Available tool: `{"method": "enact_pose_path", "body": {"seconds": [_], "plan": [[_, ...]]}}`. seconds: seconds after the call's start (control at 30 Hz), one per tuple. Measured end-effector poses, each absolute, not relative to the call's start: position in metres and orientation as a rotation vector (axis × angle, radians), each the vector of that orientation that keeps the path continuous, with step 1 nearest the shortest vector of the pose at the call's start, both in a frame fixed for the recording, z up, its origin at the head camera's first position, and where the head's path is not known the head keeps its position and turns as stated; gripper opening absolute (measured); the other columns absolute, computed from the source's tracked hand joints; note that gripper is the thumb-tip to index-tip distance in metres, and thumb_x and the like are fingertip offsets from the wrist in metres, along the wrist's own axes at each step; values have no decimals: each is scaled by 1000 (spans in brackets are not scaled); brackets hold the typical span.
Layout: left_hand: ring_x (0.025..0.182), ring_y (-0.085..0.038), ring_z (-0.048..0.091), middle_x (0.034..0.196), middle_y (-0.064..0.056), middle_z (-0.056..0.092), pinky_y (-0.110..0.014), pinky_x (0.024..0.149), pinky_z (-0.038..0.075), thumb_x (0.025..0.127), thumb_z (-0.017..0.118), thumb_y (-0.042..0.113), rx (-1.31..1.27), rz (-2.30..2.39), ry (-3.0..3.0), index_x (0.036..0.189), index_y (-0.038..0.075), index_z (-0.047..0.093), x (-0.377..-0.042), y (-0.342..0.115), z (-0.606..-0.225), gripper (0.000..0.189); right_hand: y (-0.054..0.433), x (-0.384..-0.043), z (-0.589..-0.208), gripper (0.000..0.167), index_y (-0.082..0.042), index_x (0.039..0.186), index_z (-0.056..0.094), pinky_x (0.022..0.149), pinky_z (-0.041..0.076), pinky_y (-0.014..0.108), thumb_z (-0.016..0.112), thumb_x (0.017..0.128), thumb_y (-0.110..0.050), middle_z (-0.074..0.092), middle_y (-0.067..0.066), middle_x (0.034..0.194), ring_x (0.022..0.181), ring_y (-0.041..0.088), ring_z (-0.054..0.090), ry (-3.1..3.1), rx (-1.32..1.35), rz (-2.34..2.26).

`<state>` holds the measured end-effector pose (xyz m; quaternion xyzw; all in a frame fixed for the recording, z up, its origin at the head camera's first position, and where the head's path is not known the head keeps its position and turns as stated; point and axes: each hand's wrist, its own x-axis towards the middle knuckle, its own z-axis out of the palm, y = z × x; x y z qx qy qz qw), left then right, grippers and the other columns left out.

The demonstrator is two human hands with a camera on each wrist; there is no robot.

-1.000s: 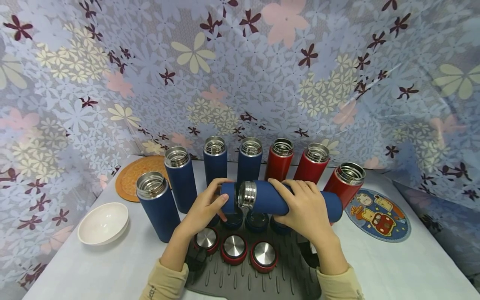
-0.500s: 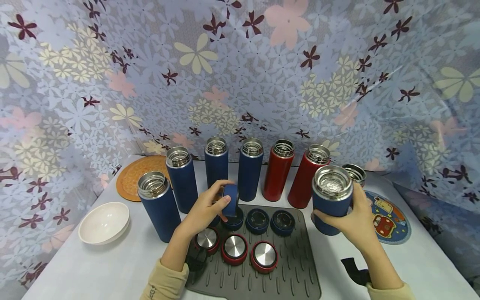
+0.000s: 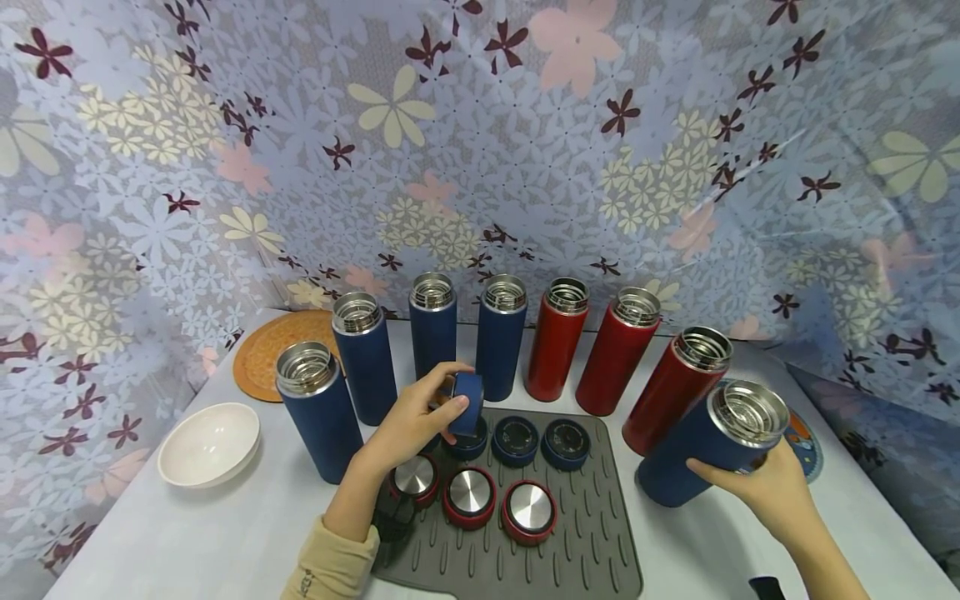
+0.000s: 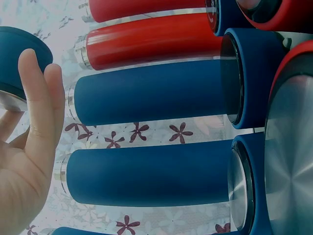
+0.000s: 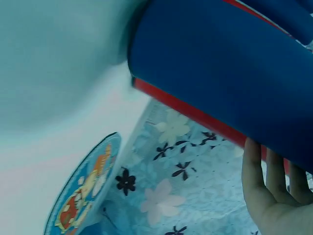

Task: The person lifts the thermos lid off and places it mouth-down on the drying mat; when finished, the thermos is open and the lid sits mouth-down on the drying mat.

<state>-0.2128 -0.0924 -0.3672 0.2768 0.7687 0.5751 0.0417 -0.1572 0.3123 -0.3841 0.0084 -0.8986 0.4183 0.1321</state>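
Note:
My left hand [image 3: 408,421] pinches a blue bottle lid [image 3: 467,404] above the grey ridged mat [image 3: 577,533]. In the left wrist view the lid [image 4: 24,54] is turned on its side between thumb and fingers. At the right, my right hand [image 3: 776,500] grips an uncapped blue thermos bottle [image 3: 690,462] near its steel neck. Its base is at the white table, just right of the mat. In the right wrist view this bottle [image 5: 220,73] fills the upper right, with several fingers [image 5: 254,176] along its side.
Behind the mat stand several uncapped blue bottles [image 3: 500,342] and three red ones [image 3: 555,350]. On the mat lie blue lids [image 3: 566,443] and three red-rimmed lids [image 3: 528,508]. A white bowl [image 3: 210,446] and an orange round mat [image 3: 255,371] lie left, a cartoon mat [image 3: 804,446] right.
My right hand has drawn the blue bottle away from the lid, turned it upright and moved it right and down to the table. My left hand with the lid has barely moved.

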Motion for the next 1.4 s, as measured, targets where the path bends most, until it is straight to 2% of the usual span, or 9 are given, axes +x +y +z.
{"method": "enact_pose_path", "body": {"seconds": [0.13,0.33,0.5,0.7,0.8,0.93,1.1,1.23,1.4], "plan": [[82,-23,59,110,-18,53,-32,56,55,95,51,20,849,1725,2369,134,15,41,-213,-91,-367,41,318,-156,-391,93,-18,147,21,89,38,56,78,73,-14,35,12,136,109,-8,34,-2617,25,1226],[84,-22,57,117,-14,50,-30,57,55,91,58,23,847,1639,2429,134,19,44,-210,-80,-369,45,323,-161,-392,91,-13,147,16,76,44,13,75,77,-14,34,16,136,107,-8,40,-2661,61,1262],[90,-15,52,117,0,48,-26,68,50,84,65,36,946,1388,2553,134,31,45,-200,-55,-370,54,326,-164,-392,92,-3,147,10,77,50,28,72,81,-17,31,26,138,117,39,44,-2740,22,1327],[101,-11,52,126,2,46,-24,82,47,79,68,41,1175,958,2677,136,23,42,-186,-8,-374,65,328,-164,-396,92,-9,148,10,73,43,13,72,80,-15,30,24,136,115,30,45,-2720,31,1342],[108,-11,50,130,2,45,-20,86,45,79,69,40,1336,711,2703,136,18,43,-181,13,-378,67,327,-166,-395,93,-9,148,8,73,43,12,72,80,-14,29,26,137,118,48,38,-2714,34,1356],[108,-9,48,131,1,45,-15,82,45,78,72,38,1474,419,2671,138,21,43,-177,35,-383,69,325,-168,-394,93,-9,148,8,73,42,13,72,81,-16,28,26,139,120,49,36,-2721,33,1353],[96,-6,52,119,2,49,-14,68,46,75,75,40,1496,175,2682,135,26,47,-175,53,-392,68,323,-168,-394,96,-9,149,4,85,48,41,71,81,-17,26,28,141,121,50,34,-2722,17,1376],[95,-7,55,117,3,51,-16,66,48,77,71,43,1498,-1,2704,136,28,46,-175,59,-401,66,323,-166,-394,99,-8,148,-1,90,37,63,71,82,-17,22,31,142,122,53,31,-2711,-3,1429],[99,-9,56,115,4,54,-19,67,49,80,68,45,1502,-98,2716,134,28,48,-174,62,-410,59,325,-166,-394,97,-7,148,0,82,49,39,71,82,-17,24,30,141,121,52,33,-2730,-2,1399]]}}
